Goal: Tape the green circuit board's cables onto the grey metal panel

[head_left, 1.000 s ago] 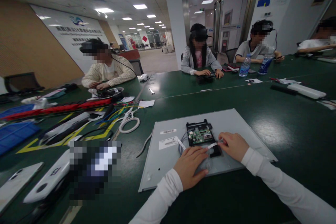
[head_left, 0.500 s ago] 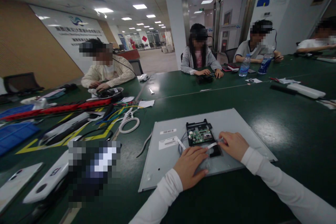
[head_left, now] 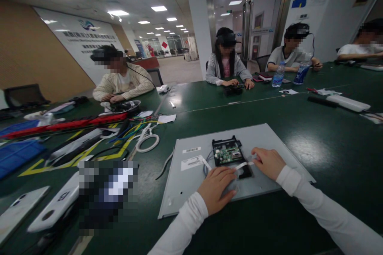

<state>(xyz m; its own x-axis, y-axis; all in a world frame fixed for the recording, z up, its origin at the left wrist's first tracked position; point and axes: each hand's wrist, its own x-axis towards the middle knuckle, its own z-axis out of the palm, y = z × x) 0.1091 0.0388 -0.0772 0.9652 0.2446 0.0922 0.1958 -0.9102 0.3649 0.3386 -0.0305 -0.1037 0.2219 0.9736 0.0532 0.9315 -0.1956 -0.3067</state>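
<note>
Green table carries a grey panel at its near edge. Left hand lies flat and open on the panel. Right hand pinches a white ribbon cable beside the circuit board. Ribbon judged light, limp, easily creased; best gripped at its end. Loose wires lie well apart, leftward.

Green table w/ grey panel, cables

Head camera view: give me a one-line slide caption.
Left hand flat on a grey panel, right hand holding a white ribbon cable beside the circuit board.
</note>
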